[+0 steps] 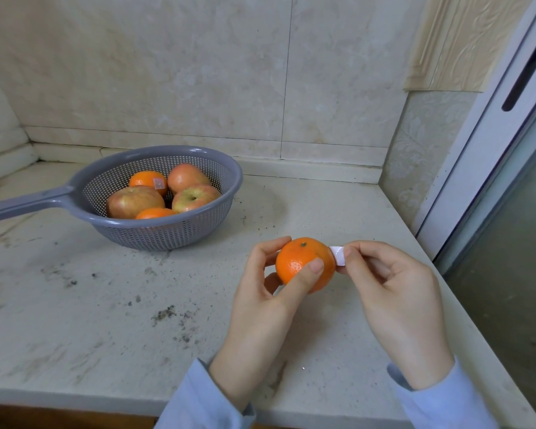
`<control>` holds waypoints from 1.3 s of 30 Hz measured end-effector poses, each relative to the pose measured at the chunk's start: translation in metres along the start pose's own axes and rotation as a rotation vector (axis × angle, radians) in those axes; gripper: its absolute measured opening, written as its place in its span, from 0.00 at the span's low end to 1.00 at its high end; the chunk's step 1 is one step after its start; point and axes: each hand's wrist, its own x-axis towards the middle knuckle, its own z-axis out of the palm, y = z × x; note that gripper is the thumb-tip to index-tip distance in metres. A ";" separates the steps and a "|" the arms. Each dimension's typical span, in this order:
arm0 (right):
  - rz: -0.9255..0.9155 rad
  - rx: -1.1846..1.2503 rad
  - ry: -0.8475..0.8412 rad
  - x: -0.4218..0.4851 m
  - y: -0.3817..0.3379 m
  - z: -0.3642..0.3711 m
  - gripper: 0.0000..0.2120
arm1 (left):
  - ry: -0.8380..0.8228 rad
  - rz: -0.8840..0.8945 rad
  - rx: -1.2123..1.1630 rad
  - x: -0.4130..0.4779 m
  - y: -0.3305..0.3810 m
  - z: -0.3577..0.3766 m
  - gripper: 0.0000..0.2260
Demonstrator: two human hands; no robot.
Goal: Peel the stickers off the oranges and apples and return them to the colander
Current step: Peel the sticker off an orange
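Small round orange (300,264) held over the pale stone tabletop (106,320), its white paper sticker (337,256) half lifted.

The grey perforated plastic colander (167,233) sits well apart to the left, holding three apples and two oranges, one still labelled. The left hand (260,311) cups the fruit, fingers (310,274) curled round it; the right hand (393,292) pinches the sticker's free edge. The fruit looks light and firm, the sticker thin and easily torn, so pulling low along the peel seems safest.
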 end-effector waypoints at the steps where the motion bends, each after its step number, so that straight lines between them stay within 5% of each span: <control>1: 0.010 0.011 -0.006 0.000 -0.001 -0.001 0.09 | 0.000 -0.006 0.000 0.000 0.000 0.000 0.28; 7: 0.089 0.051 -0.032 0.002 -0.001 -0.005 0.07 | -0.004 -0.017 0.010 -0.002 0.003 0.002 0.23; 20: 0.120 0.095 -0.057 0.016 -0.012 -0.014 0.08 | 0.046 -0.101 -0.234 0.001 0.002 -0.002 0.29; 25: -0.074 -0.400 -0.320 0.045 -0.013 -0.023 0.08 | 0.080 -0.090 -0.393 0.002 0.008 0.000 0.23; 30: -0.508 -0.865 -0.591 0.063 0.014 -0.009 0.09 | 0.128 -0.105 -0.512 0.004 0.010 0.000 0.23; 34: -0.694 -0.961 -0.574 0.063 0.025 -0.004 0.09 | 0.156 -0.110 -0.520 0.004 0.011 0.000 0.24; 39: -0.604 -0.985 -0.650 0.059 0.027 -0.002 0.08 | 0.148 -0.109 -0.512 0.003 0.012 -0.002 0.22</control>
